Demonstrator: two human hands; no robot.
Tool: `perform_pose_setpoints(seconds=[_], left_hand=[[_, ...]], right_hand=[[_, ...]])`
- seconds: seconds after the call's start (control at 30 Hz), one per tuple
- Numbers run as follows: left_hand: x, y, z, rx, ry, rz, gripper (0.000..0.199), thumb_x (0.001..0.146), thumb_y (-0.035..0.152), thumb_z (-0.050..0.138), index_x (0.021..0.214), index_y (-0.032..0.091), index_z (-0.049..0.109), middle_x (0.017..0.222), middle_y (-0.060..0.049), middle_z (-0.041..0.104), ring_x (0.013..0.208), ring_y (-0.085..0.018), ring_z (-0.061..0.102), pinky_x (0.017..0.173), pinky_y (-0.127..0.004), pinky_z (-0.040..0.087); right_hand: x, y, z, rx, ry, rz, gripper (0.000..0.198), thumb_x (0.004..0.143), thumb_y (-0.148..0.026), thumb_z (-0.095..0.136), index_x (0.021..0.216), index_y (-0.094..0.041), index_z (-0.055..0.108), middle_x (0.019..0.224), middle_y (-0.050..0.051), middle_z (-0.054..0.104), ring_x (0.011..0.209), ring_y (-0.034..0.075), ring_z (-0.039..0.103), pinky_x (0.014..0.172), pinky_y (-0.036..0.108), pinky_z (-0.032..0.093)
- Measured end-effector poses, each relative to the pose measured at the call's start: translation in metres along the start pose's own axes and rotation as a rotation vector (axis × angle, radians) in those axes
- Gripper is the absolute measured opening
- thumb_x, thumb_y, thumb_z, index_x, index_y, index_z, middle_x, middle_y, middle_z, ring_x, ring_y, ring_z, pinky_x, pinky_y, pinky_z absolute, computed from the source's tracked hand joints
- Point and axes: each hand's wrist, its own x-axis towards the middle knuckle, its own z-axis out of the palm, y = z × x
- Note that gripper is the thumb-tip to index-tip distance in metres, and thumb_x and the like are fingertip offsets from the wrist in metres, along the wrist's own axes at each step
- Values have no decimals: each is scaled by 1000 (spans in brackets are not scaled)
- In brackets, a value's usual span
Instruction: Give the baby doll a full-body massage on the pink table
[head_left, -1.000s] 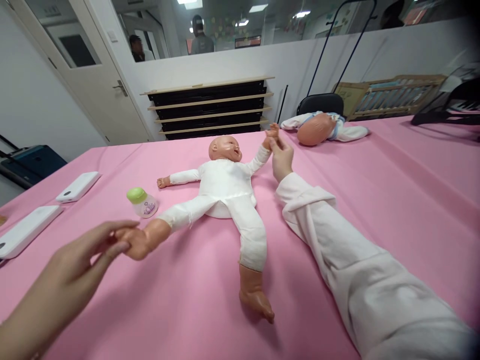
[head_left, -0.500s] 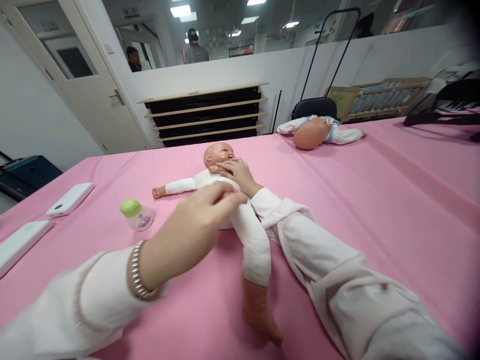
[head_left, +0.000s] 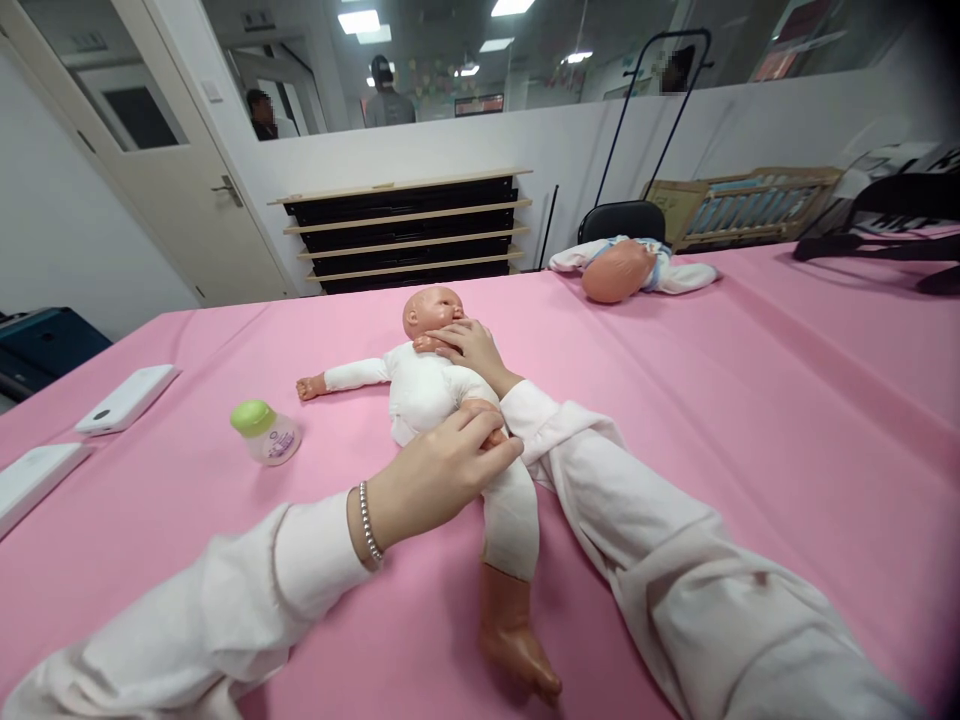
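A baby doll (head_left: pixel 424 395) with a white cloth body lies on its back on the pink-covered table, its head away from me. My left hand (head_left: pixel 442 460), with a beaded bracelet at the wrist, has its fingers curled over the doll's hand, above the hip and thigh. Stretched out below the doll's chin, the fingers of my right hand (head_left: pixel 474 348) rest on its neck and shoulder. One doll arm extends to the left; one leg points toward me, its bare foot (head_left: pixel 517 640) showing. The other leg is hidden.
A green-capped jar (head_left: pixel 266 433) stands left of the doll. Two white devices (head_left: pixel 129 398) lie at the table's left edge. A second doll (head_left: pixel 621 270) lies near the back edge. A black chair (head_left: pixel 622 220) is behind the table, and a dark stand (head_left: pixel 870 245) is at right.
My left hand has come down and to the right, from a blur above the doll onto the doll's hand by its thigh. My right hand has stayed at the doll's neck.
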Motion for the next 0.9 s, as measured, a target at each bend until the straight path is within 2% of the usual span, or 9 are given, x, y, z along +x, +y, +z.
perform_pose_setpoints(seconds=[0.1, 0.2, 0.3, 0.37, 0.43, 0.53, 0.63, 0.77, 0.9], left_hand=[[-5, -4, -6, 36, 91, -124, 25, 85, 4, 35, 95, 14, 56, 93, -9, 55, 83, -16, 52, 68, -27, 47], [-13, -8, -23, 72, 194, -240, 27, 83, 5, 40, 102, 16, 54, 95, -7, 57, 80, -16, 53, 66, -28, 46], [-27, -8, -46, 118, 306, -307, 27, 81, 8, 47, 106, 18, 53, 94, -6, 58, 81, -16, 54, 67, -30, 45], [-40, -2, -57, 185, 377, -311, 27, 78, 14, 55, 105, 17, 52, 89, -6, 58, 76, -16, 54, 63, -29, 44], [-54, 11, -60, 225, 409, -247, 26, 75, 19, 59, 100, 15, 53, 78, -5, 56, 66, -15, 51, 56, -28, 41], [-74, 35, -50, 157, 343, -67, 18, 73, 23, 58, 88, 14, 54, 64, -1, 52, 56, -14, 46, 48, -28, 34], [-87, 54, -29, 71, 273, 65, 16, 69, 22, 58, 83, 14, 56, 56, 2, 49, 50, -13, 42, 46, -28, 26], [-92, 60, -6, -34, 207, 57, 18, 70, 23, 55, 84, 13, 58, 58, 2, 49, 51, -13, 40, 47, -29, 24], [-93, 60, 2, -94, 125, 47, 14, 74, 24, 53, 82, 14, 56, 61, 0, 49, 54, -14, 41, 48, -29, 26]], right_hand=[[-2, -4, 0, 57, 50, 28, 25, 85, -31, 51, 107, -26, 63, 110, -1, 63, 105, 22, 47, 95, 40, 33], [-8, -4, 2, 183, 188, 95, 27, 87, -34, 47, 108, -25, 62, 111, 1, 62, 105, 20, 50, 94, 40, 35], [-12, 10, 2, 411, 413, 199, 32, 89, -39, 40, 111, -22, 58, 113, 4, 60, 105, 18, 52, 96, 39, 38], [-14, 30, 1, 563, 632, 355, 34, 90, -38, 37, 110, -19, 57, 113, 6, 59, 106, 17, 51, 96, 38, 39], [-16, 53, -2, 647, 825, 547, 34, 91, -34, 32, 108, -17, 55, 114, 7, 57, 110, 16, 50, 97, 38, 39], [-18, 81, -8, 667, 937, 721, 37, 92, -28, 20, 107, -17, 52, 116, 9, 53, 113, 14, 49, 100, 38, 37], [-21, 94, -8, 666, 990, 829, 38, 91, -25, 13, 108, -16, 46, 117, 10, 51, 115, 13, 47, 105, 39, 31], [-23, 94, -3, 665, 1064, 949, 24, 89, -22, 23, 108, -15, 35, 120, 12, 49, 120, 11, 43, 107, 38, 28], [-23, 94, -2, 703, 1080, 975, 15, 88, -19, 28, 102, -15, 32, 119, 14, 50, 121, 9, 43, 106, 32, 30]])
